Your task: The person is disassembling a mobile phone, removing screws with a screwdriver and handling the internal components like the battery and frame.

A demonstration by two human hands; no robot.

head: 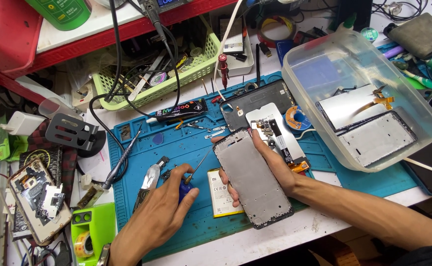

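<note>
My right hand (270,165) grips a grey metal phone frame (253,180), holding it flat just above the blue work mat (191,143), fingers wrapped round both long edges. My left hand (159,214) is closed on a small blue-handled screwdriver (192,178) whose thin shaft points up and right toward the frame. A yellow-edged white phone battery (220,192) lies on the mat between the two hands. Beyond the frame rest a white phone back with an exposed board (275,130) and a dark phone housing (255,101).
A clear plastic tub (319,64) holding phone screens stands at right. A green basket (206,69) of tools sits at the back, a soldering-style probe (122,160) with black cable lies at the mat's left edge, and an opened phone (36,199) lies far left.
</note>
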